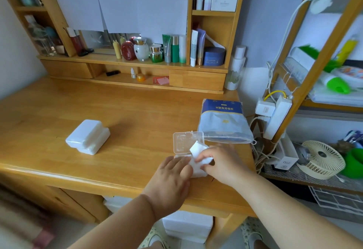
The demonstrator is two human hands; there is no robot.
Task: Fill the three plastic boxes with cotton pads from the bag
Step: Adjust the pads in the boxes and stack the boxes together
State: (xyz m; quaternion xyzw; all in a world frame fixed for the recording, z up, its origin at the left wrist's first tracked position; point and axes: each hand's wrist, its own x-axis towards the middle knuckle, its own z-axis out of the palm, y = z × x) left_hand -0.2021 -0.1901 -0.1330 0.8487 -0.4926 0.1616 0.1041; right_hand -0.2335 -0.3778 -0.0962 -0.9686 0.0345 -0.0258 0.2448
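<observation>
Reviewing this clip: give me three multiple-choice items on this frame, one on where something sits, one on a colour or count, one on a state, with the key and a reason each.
1. Where does the bag of cotton pads lie?
A. On the desk's right side, behind the open box
B. On the upper shelf
C. On the floor

2. How many closed boxes are stacked on the desk's left?
A. One
B. Two
C. Four

3. What state is the clear box's lid in?
A. Shut
B. Missing
C. Open

Key: 1 A, the bag lies just behind the open box. 2 B, the stacked boxes are two, one upon the other. 3 C, the lid stands swung back while both hands handle the cotton pads over the box.
</observation>
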